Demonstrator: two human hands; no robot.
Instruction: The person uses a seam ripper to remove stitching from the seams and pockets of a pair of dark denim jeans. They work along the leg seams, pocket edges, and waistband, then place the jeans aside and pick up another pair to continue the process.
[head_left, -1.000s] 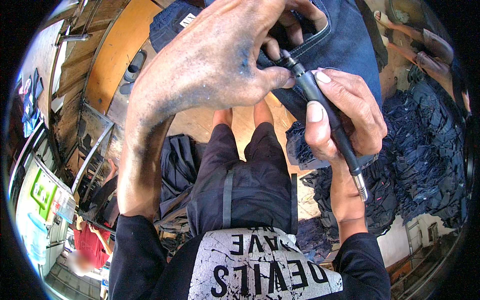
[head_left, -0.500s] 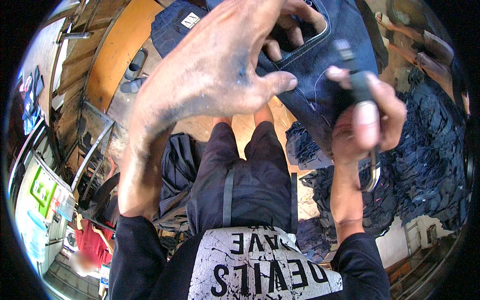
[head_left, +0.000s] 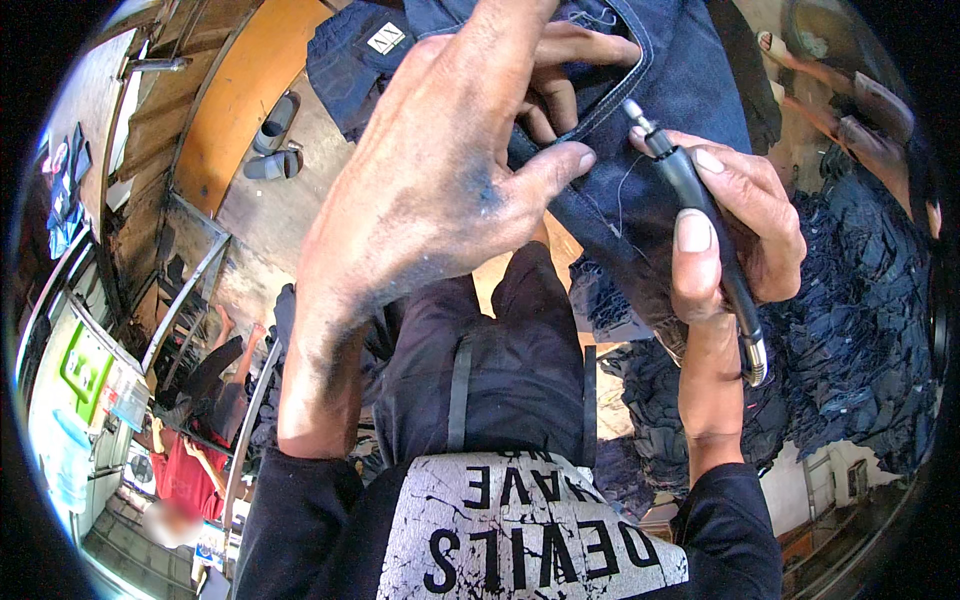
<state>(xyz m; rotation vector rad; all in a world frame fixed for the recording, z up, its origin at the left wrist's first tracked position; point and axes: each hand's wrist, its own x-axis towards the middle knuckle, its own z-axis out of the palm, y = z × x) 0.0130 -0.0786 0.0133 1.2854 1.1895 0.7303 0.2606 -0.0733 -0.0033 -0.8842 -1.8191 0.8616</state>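
Dark blue denim jeans (head_left: 690, 65) hang at the top middle, with a curved, stitched pocket edge (head_left: 632, 85). My left hand (head_left: 425, 185) has its fingers curled in at the pocket opening, the thumb lying outside against the denim. A loose pale thread (head_left: 618, 200) trails below. In my right hand (head_left: 750, 205), a slim black pen-shaped rotary tool (head_left: 682, 182) with a metal tip is gripped between thumb and fingers. Its tip points at the pocket edge, close to the cloth; whether it touches I cannot tell.
Heaps of dark garments (head_left: 850, 320) lie on the right. Another dark denim piece with a white label (head_left: 350, 60) is at the upper left, near grey slippers (head_left: 272, 145) and an orange board (head_left: 235, 95). A person in red (head_left: 185, 480) is at the lower left; another person's legs (head_left: 840, 110) show upper right.
My right hand has brought the tool's tip nearer the pocket edge and is steadier. My left wrist has shifted slightly right, fingers still in the pocket opening.
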